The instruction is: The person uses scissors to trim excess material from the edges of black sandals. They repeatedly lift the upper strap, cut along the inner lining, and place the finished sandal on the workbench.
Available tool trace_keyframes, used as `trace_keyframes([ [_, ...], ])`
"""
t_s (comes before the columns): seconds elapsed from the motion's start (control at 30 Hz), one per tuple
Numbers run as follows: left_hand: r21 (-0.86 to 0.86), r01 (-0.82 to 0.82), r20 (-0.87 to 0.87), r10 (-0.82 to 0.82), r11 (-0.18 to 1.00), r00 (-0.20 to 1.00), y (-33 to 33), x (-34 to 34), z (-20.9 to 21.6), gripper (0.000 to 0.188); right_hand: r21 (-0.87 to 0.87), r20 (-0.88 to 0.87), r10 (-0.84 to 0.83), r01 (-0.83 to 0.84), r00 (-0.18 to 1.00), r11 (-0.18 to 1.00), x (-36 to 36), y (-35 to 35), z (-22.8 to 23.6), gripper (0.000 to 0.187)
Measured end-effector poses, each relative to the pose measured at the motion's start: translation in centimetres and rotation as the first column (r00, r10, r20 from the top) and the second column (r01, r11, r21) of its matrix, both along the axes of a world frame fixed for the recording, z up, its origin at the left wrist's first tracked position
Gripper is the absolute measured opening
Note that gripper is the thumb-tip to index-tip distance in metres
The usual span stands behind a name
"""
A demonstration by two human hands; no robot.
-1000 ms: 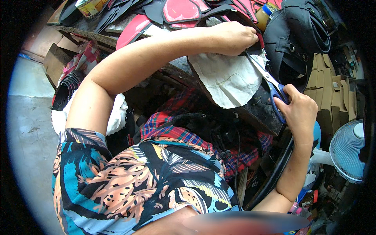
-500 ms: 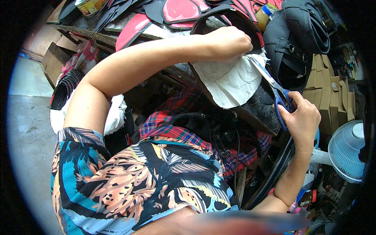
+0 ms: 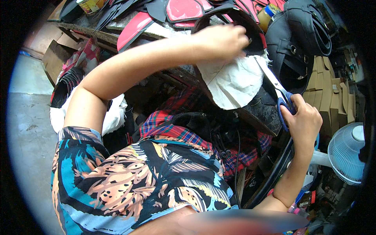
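Left hand point(image 3: 219, 39), upper middle, gripped the white cloth piece point(image 3: 233, 82) tight; I saw right hand point(image 3: 303, 121) closed around blue-handled metal scissors point(image 3: 280, 96) touching it.

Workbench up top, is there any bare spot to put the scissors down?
Hardly. The workbench is covered with red and black cut pieces, a tin and a jar. The left hand holds the white cloth; the right hand grips the scissors. Only the grey floor, beside the cardboard boxes, is bare.

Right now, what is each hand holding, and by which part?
Right hand holds blue-handled scissors by the handle loops; left hand grips the white fabric piece at its top edge.
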State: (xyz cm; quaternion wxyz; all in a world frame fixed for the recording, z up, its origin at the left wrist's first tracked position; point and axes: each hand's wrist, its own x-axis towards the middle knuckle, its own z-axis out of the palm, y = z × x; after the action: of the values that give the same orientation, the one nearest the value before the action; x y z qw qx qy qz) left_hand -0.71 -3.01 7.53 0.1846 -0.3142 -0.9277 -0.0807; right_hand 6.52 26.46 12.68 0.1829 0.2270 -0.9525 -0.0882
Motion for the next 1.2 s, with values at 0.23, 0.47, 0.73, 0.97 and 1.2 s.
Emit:
trace_keyframes([
  [0.23, 0.448, 0.720, 0.547, -0.799, 0.530, 0.249, 2.4, 11.5, -0.5, 0.059, -0.075, 0.058, -0.050, 0.054, 0.997, 0.996, -0.6, 0.3, -0.8, 0.033],
  [0.47, 0.063, 0.289, -0.149, -0.277, 0.955, 0.949, -1.7, 5.1, 4.0, 0.025, -0.121, 0.117, -0.023, 0.037, 0.993, 0.992, 0.0, 0.8, -0.3, 0.035],
  [0.73, -0.168, 0.020, -0.213, -0.056, 0.986, 0.975, -7.7, 3.1, 3.0, 0.025, -0.300, 0.093, 0.105, -0.072, 0.990, 0.951, 0.2, -1.5, -0.1, 0.036],
  [0.97, -0.060, -0.039, -0.136, 0.030, 0.997, 0.990, -9.3, 4.5, -1.0, 0.031, -0.180, 0.095, 0.204, -0.185, 0.974, 0.966, -1.0, -5.1, -1.8, 0.034],
  [1.2, 0.001, -0.093, -0.325, 0.088, 0.996, 0.942, -7.5, 3.9, -2.7, 0.009, -0.196, 0.013, 0.192, -0.186, 0.981, 0.963, -0.5, -5.0, -0.3, 0.035],
])
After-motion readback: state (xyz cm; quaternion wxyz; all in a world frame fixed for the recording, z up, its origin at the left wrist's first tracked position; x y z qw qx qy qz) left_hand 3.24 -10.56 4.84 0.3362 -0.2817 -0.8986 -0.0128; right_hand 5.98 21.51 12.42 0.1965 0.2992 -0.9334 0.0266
